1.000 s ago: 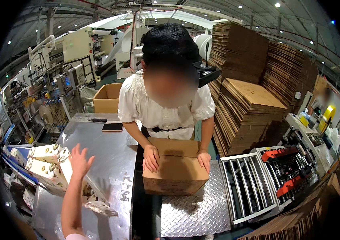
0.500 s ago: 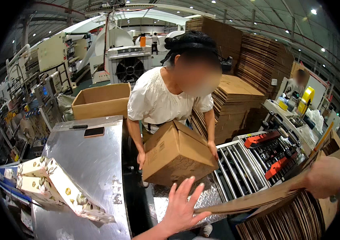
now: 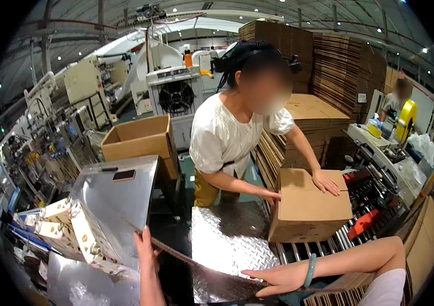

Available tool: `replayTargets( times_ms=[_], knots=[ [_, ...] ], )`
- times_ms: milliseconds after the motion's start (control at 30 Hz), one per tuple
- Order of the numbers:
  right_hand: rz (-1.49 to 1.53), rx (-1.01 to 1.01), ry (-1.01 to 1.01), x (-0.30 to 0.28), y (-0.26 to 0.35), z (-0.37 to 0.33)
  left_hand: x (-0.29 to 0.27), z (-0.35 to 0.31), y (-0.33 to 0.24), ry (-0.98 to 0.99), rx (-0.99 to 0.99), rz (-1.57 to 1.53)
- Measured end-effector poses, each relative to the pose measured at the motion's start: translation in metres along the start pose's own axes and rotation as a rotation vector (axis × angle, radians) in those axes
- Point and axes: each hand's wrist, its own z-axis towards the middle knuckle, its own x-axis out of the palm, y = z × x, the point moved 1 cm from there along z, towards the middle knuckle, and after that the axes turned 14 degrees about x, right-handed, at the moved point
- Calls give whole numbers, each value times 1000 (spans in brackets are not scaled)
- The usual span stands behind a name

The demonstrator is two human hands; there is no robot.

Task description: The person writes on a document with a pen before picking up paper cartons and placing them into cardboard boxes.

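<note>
A flat folded cardboard sheet (image 3: 189, 260) is held up between my hands, seen nearly edge-on. My left hand (image 3: 147, 250) grips its left end beside the metal table. Farther right, my right hand (image 3: 278, 275) lies over the sheet's upper edge, fingers pointing left, a pale green bangle (image 3: 310, 270) at its wrist. Across from me a co-worker in a white top (image 3: 222, 132) has both hands on a closed cardboard box (image 3: 311, 209), which rests on the roller conveyor (image 3: 298, 251).
On the metal table (image 3: 120, 196) at left lie a phone (image 3: 124, 175) and several floral-patterned cartons (image 3: 87, 229). An open cardboard box (image 3: 138, 138) stands behind it. A diamond-plate surface (image 3: 222, 239) is in front of me. Stacked flat cardboard (image 3: 319, 107) rises behind the co-worker.
The co-worker's box has moved right onto the rollers. My left hand has gone left from open fingers to a grip on the sheet; my right hand has moved left and the sheet with it.
</note>
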Motion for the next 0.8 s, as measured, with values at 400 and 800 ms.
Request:
replayTargets(
  times_ms=[400, 800],
  knots=[
    [-492, 35, -639, -84, -32, -67, -74, -49, -79, 363, -41, 227],
    [-642, 185, -675, 28, -30, 67, -42, -76, 39, 1776, 356, 1567]
  ],
)
